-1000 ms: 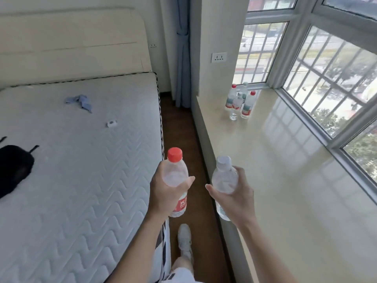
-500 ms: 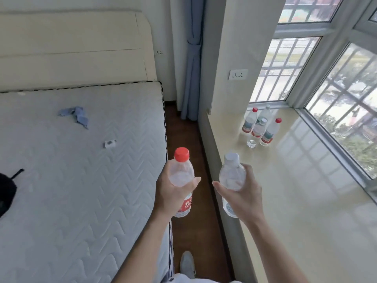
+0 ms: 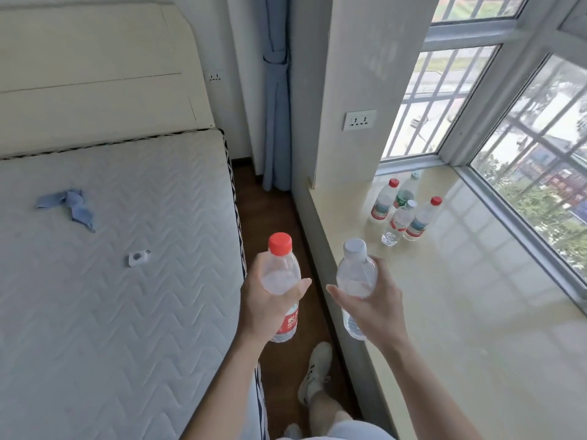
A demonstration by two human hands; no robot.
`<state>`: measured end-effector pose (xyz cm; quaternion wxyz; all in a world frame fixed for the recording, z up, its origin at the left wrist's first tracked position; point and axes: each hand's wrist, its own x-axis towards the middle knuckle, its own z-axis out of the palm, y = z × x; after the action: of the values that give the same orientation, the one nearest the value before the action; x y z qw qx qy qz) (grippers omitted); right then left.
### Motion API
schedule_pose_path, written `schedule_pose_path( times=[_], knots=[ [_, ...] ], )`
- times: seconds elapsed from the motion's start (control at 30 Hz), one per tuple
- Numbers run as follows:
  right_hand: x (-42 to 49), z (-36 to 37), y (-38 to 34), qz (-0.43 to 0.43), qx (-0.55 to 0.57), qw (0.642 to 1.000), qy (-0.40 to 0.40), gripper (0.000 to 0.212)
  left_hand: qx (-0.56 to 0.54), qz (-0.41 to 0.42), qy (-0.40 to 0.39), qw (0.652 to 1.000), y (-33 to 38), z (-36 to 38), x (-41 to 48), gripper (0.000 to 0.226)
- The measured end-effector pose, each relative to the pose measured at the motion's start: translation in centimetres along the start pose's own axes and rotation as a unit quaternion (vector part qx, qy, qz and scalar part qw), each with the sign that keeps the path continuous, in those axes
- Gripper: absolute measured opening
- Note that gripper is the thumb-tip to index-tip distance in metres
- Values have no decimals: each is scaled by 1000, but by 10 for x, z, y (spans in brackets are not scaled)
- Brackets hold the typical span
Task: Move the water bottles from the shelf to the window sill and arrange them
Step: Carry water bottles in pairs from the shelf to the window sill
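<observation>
My left hand (image 3: 265,304) grips a clear water bottle with a red cap and red label (image 3: 281,271), held upright over the narrow floor strip. My right hand (image 3: 373,304) grips a clear bottle with a white cap (image 3: 355,274), upright at the near edge of the beige window sill (image 3: 476,312). Several more bottles (image 3: 401,211) stand clustered at the sill's far end near the window corner, some red-capped, one with a green label.
A bare quilted mattress (image 3: 111,281) fills the left, with a blue cloth (image 3: 68,204) and a small white object (image 3: 138,257) on it. A brown floor strip (image 3: 279,201) runs between bed and sill. A blue curtain (image 3: 276,106) hangs ahead. My white shoe (image 3: 314,373) is below.
I have walked forward along the gap: the bottle cluster and wall socket are nearer and larger. Both hands still hold their bottles in the same pose.
</observation>
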<state>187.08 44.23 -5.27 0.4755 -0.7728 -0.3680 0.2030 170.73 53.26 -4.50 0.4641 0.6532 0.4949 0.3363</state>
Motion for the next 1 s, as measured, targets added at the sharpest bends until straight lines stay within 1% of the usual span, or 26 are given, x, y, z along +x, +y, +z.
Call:
schedule_pose_path(
  times=[0.23,0.4,0.47,0.6,0.7,0.8,0.87,1.0],
  knots=[
    [108,5,11,-10,15,999,32,63,23,12,-27,999,12,41,107,51],
    [201,-5,17,5,32,996,81,61,40,23,-81,996,36,84,194,50],
    [234,-12,19,18,37,995,89,61,44,30,-105,993,47,102,225,49],
    [287,-32,28,39,40,992,113,61,36,50,-128,990,69,140,278,46],
    [309,-52,36,74,62,985,144,63,43,60,-165,984,79,170,303,49],
    [318,-75,47,104,70,973,194,57,53,79,-215,972,91,199,321,47],
    [320,-89,56,122,75,962,233,54,58,96,-250,962,101,220,331,47],
    [309,-112,78,160,66,933,314,58,52,108,-330,937,119,266,338,44]
  ],
)
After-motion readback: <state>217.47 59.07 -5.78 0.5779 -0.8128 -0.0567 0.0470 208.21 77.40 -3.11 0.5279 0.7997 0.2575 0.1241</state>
